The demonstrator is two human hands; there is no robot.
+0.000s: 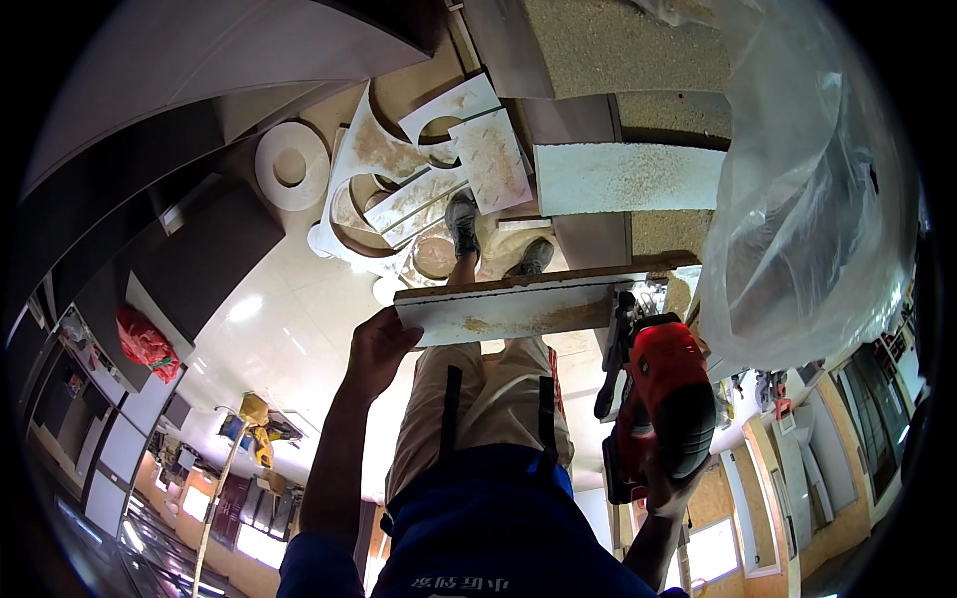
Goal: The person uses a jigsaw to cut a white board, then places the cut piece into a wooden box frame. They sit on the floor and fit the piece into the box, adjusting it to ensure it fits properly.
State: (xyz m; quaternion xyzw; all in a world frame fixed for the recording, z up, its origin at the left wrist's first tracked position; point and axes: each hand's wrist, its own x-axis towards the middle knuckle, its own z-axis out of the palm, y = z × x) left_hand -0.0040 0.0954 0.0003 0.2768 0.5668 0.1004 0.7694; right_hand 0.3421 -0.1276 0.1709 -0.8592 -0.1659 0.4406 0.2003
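My left hand (383,349) grips the left end of a narrow white board (508,317), thumb on its face. Dust smears the board, and its far long edge is brown and rough. My right hand (672,486) is wrapped round the handle of a red and black jigsaw (666,374); the jigsaw's body hides part of the fingers. The jigsaw's front end and base lie at the board's right end. Its blade cannot be made out.
Dusty white offcuts (490,159) with round cut-outs, and a white ring (292,167), lie on the floor around my shoes (464,221). Clear plastic sheeting (812,219) hangs at the right. Another white board (628,179), strewn with sawdust, lies beyond. Dark panels (209,269) stand left.
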